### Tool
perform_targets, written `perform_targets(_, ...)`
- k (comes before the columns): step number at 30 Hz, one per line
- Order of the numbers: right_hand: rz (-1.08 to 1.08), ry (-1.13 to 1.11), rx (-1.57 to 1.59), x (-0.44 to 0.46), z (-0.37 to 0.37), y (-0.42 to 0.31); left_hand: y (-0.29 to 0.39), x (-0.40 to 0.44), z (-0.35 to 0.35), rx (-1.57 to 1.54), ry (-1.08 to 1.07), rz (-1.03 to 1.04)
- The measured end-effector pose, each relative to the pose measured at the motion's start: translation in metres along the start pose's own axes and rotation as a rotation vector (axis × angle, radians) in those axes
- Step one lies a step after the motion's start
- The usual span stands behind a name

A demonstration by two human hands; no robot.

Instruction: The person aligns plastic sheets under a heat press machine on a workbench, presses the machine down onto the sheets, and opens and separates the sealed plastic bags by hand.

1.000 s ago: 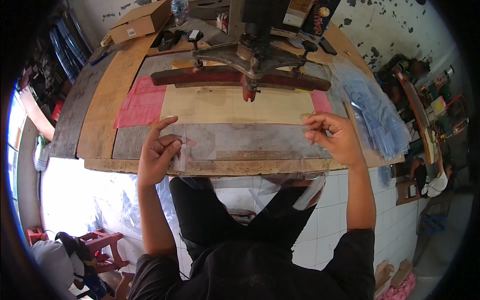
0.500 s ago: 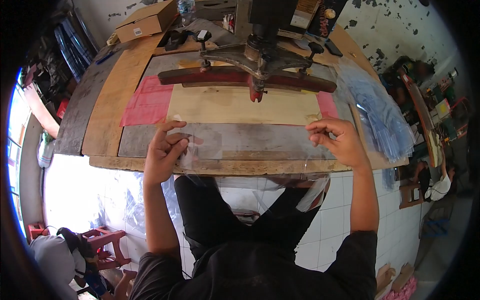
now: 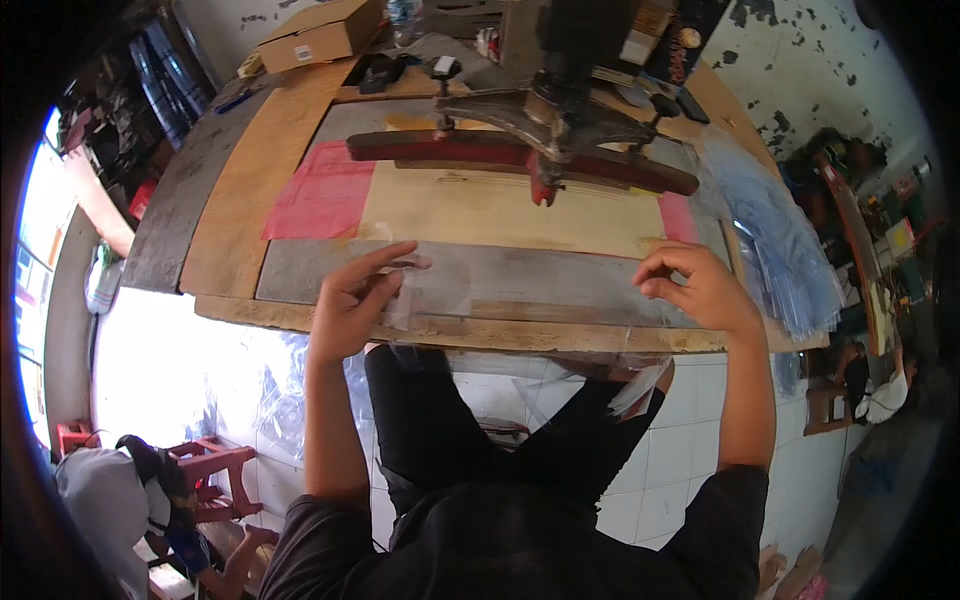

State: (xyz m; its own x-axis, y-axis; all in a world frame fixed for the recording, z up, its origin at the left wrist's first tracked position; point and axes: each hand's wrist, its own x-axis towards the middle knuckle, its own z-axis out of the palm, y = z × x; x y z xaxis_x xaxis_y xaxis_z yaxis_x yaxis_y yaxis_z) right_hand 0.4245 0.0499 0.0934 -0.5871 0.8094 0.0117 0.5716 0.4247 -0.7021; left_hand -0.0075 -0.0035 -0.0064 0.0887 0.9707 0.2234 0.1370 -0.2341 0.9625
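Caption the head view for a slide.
Left hand and right hand with clear plastic between them, before a machine.

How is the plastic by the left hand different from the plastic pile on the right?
The clear plastic looks almost colourless; the plastic pile looks bluish. The clear plastic is at the left hand and hangs past the front of the table; the plastic pile lies heaped on its right. Both look see-through.

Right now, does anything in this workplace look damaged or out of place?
Yes: the wall at upper right has dark patches where its paint seems flaked, so it looks damaged. Nothing seems spilled.
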Motion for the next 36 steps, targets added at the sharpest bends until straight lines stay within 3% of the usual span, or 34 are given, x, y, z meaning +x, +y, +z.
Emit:
perform_targets(4, 0.01, -0.051, 0.042, 0.001, -0.003, 0.007, 0.009, -0.002, 0.001, 0.01, -0.007, -0.006)
perform_targets(7, -0.131, -0.064, 0.075, 0.004, 0.0, 0.013, 0.007, -0.001, 0.0, 0.002, -0.032, 0.03)
perform_targets(9, -0.145, -0.018, 0.239, 0.004, 0.005, 0.017, 0.01, -0.001, -0.001, 0.052, -0.047, 0.022)
perform_targets(15, -0.019, 0.097, 0.549, 0.006, 0.015, 0.026, 0.013, -0.003, -0.003, -0.003, -0.064, -0.034)
perform_targets(24, 0.017, 0.184, 0.438, -0.001, 0.022, 0.034, 0.016, -0.002, 0.0, -0.036, -0.065, -0.009)
perform_targets(30, -0.021, 0.099, 0.22, -0.001, 0.013, 0.024, 0.009, -0.001, 0.0, 0.006, -0.053, 0.042)
perform_targets(36, -0.117, 0.167, 0.487, 0.0, 0.022, 0.019, 0.012, -0.002, 0.0, 0.082, -0.023, -0.034)
